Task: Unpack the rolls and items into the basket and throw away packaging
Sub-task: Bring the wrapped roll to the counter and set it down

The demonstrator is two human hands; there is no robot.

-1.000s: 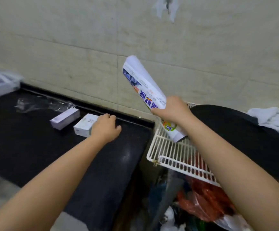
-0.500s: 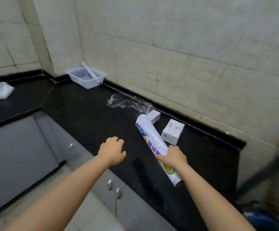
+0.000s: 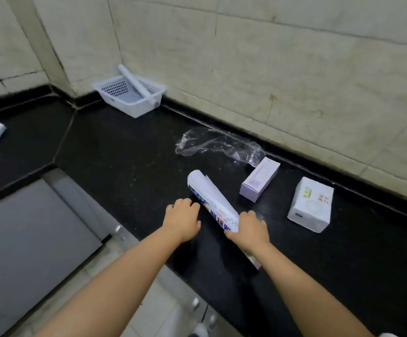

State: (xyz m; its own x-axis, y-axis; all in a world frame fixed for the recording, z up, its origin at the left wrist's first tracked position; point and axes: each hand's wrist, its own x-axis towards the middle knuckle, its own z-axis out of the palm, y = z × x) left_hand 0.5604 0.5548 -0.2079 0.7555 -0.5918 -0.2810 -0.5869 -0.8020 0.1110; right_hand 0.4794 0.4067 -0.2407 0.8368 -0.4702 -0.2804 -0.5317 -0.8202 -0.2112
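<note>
A long printed roll carton (image 3: 212, 203), judged light, stiff and crushable, is held at its near end in the right hand's (image 3: 248, 227) grip above the black tabletop (image 3: 124, 152), the left hand (image 3: 183, 218) loosely curled, empty, beside it.

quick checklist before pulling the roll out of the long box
1. Right hand grips the long printed box: ok.
2. Left hand on the box: not ok, it is beside it, fingers curled.
3. Far end of the box open: cannot tell.
4. White basket has room: ok, only one white roll leans in it.
5. Clear plastic wrap thrown away: not ok, it lies on the black counter.
6. Lilac box and white box unpacked: not ok, both look closed.
</note>
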